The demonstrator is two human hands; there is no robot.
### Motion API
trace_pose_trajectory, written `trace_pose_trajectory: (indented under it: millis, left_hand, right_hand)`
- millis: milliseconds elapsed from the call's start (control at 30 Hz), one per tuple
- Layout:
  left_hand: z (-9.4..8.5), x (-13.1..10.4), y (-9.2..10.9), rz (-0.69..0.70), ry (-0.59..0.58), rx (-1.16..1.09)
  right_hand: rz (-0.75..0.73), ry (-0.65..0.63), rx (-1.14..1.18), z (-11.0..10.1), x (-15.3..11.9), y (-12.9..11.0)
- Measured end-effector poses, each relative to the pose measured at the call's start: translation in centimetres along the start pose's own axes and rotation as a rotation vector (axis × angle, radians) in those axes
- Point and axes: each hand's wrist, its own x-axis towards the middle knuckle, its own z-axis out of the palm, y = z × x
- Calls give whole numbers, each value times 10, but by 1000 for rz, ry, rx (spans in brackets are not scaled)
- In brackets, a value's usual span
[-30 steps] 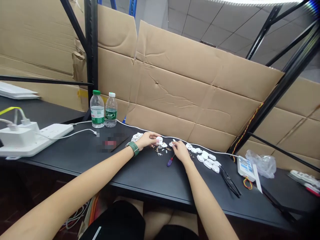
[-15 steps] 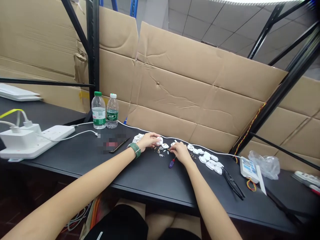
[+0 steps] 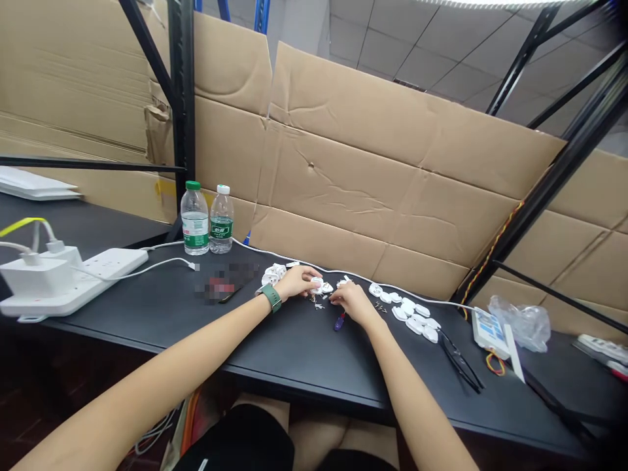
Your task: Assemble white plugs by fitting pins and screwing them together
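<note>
My left hand [image 3: 298,281], with a green watch band at the wrist, has its fingers closed on a round white plastic piece [image 3: 316,282] over the black table. To the right, my right hand [image 3: 353,301] has its fingers pinched together; what they hold, if anything, is too small to make out. A screwdriver with a purple handle [image 3: 338,323] lies just below that hand. Small loose parts [image 3: 318,305] are scattered between the hands. White pieces [image 3: 273,275] are heaped left of my left hand. Several white covers [image 3: 415,323] lie in rows at the right, near small screws [image 3: 381,307].
Two water bottles [image 3: 195,222] stand at the back left, near a white power strip [image 3: 110,268] with plugs and cables. Black-framed glasses [image 3: 460,361], a white box [image 3: 490,333] and a clear plastic bag [image 3: 523,324] are at the right. Cardboard [image 3: 343,176] lines the back.
My left hand and its white piece have moved slightly right and down, closer to the white part beside it. My right hand has shifted only a little.
</note>
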Motion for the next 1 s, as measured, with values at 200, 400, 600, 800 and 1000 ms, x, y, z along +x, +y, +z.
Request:
trace_pose_trajectory:
  millis: [200, 400, 600, 800, 1000]
  left_hand:
    - [1, 2, 2, 56, -111, 13]
    - [2, 2, 1, 90, -145, 49]
    - [4, 4, -2, 111, -159, 55]
    - [7, 5, -5, 151, -76, 128]
    - [9, 3, -3, 147, -130, 95]
  right_hand:
    - [-7, -15, -56, -6, -3, -11]
    - [102, 117, 109, -8, -7, -16]
    - [313, 216, 832, -15, 14, -7]
    - [230, 333, 972, -17, 24, -3]
    - [168, 408, 878, -3, 15, -9]
